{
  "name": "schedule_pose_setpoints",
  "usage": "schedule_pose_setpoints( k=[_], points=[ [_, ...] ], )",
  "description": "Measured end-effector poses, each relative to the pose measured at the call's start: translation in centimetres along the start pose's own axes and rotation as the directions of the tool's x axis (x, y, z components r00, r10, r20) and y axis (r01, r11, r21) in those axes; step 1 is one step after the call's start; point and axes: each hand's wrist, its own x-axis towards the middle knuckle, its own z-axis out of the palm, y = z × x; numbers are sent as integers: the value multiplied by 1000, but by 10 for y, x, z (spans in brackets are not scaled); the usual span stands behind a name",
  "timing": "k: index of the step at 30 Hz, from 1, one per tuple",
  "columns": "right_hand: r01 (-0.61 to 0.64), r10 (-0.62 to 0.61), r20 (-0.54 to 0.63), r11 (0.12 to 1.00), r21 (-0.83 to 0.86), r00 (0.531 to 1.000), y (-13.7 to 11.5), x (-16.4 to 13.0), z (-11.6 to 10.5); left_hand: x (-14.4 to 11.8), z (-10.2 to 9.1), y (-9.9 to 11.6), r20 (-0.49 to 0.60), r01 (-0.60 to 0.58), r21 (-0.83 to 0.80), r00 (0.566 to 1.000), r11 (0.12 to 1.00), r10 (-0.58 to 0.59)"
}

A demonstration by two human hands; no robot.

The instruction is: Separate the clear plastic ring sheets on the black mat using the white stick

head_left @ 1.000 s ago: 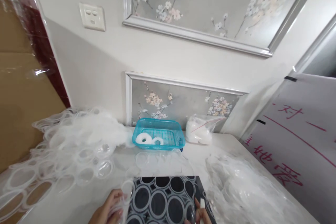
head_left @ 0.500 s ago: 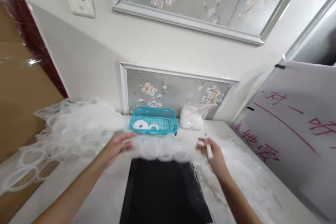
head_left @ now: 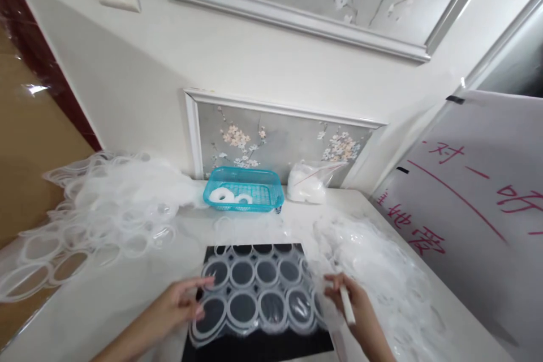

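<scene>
A clear plastic sheet of joined rings [head_left: 254, 288] lies spread over a black mat [head_left: 258, 345] on the white table. My left hand [head_left: 178, 308] pinches the sheet's left edge with its fingers. My right hand [head_left: 350, 305] grips the sheet's right edge and also carries a thin white stick [head_left: 347, 304] between its fingers.
A heap of ring sheets [head_left: 106, 215] fills the table's left, another heap [head_left: 373, 260] lies right. A teal basket [head_left: 244, 195] with white foam rings and a bag of white pieces [head_left: 307, 184] stand by the wall. A whiteboard [head_left: 479, 203] with red writing leans at right.
Both hands have come back toward me from the far side of the mat, and a ring sheet now lies flat over the mat, which was bare half a second ago.
</scene>
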Motion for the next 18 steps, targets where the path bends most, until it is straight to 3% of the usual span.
schedule_pose_setpoints(
  k=[2,3,5,7,10,14,18],
  points=[
    [-64,69,66,995,-77,995,26,-18,4,-3,0,-33,20,53,52,998,997,-54],
    [-81,89,68,990,-117,994,30,-23,4,-4,0,-39,20,57,91,998,994,-59],
    [-87,91,13,977,-195,996,24,-25,3,-3,-1,-33,-16,-20,235,1000,972,25],
    [-64,51,-55,965,-253,997,7,-17,4,0,0,-15,-40,-139,434,984,890,174],
    [7,-15,-32,972,-234,999,-25,-4,18,7,4,0,13,-282,697,924,660,382],
    [97,-91,181,995,-26,979,-61,-5,68,9,9,-18,189,-423,846,806,323,560],
    [-11,-122,473,963,268,872,-77,-17,136,-1,14,-41,392,-563,824,644,60,658]
  ],
)
